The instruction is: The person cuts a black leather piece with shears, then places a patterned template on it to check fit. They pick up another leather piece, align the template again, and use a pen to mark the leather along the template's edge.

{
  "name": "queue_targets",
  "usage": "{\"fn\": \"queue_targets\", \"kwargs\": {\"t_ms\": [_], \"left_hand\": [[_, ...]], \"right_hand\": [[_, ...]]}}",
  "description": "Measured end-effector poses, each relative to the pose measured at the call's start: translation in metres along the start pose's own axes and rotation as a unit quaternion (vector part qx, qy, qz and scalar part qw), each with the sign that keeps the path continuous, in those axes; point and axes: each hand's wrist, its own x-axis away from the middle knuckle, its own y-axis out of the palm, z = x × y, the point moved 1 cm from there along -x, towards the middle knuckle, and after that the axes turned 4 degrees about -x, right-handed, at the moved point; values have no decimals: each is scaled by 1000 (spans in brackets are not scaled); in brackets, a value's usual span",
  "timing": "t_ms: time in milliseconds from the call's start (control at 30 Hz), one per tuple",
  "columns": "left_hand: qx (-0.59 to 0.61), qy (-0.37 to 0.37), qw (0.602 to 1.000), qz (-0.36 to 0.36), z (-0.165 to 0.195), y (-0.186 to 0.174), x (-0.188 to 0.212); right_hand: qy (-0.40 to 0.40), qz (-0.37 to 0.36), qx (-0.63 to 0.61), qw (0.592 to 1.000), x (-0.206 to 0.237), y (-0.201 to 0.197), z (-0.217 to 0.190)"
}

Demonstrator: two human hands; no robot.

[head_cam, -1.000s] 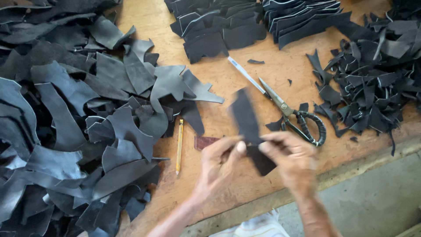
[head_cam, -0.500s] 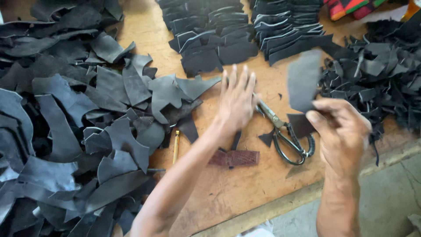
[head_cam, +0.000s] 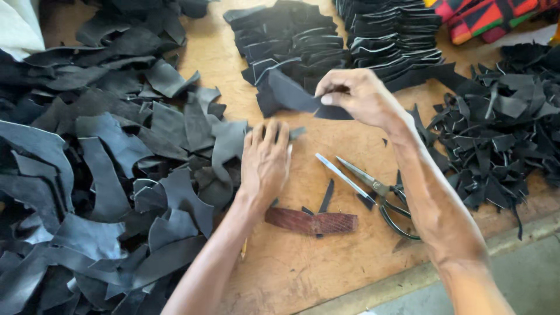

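The right hand [head_cam: 359, 96] pinches a dark leather piece [head_cam: 291, 93] above the stacked cut pieces [head_cam: 291, 35]. The left hand [head_cam: 265, 160] lies flat, fingers spread, on the wooden table [head_cam: 303, 268] near open scissors [head_cam: 373, 186].

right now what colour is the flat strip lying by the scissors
Reddish-brown with a scaly texture, the flat strip, seen in the head view.

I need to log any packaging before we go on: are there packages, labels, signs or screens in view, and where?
None in view: no package, label, sign or screen.
The wooden table holds only dark leather pieces, stacks of cut pieces, scissors and a reddish-brown strip.
Colourful patterned cloth lies at the top right corner; it bears no label.
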Motion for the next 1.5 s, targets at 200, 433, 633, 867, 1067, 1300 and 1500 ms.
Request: {"fn": "queue_targets", "kwargs": {"t_ms": [200,433,633,867,1067,1300,1500], "left_hand": [[8,-60,996,-63,12,-13,21],[22,-71,997,-34,15,-16,-1],[20,17,997,-68,16,5,-4],[-32,-42,983,-179,28,21,-32],[-13,-46,981,-187,23,15,-46],[85,84,990,-69,31,2,16],[144,123,981,-33,46,18,4]], "right_hand": [[-32,-10,131,991,-15,12,5],[-135,91,256,953,-6,16,5],[-55,132,291,946,27,23,13],[-73,131,323,934,43,45,10],[-141,114,250,951,40,31,4],[116,69,256,957,175,-1,-13],[166,85,269,945,214,13,10]]}}
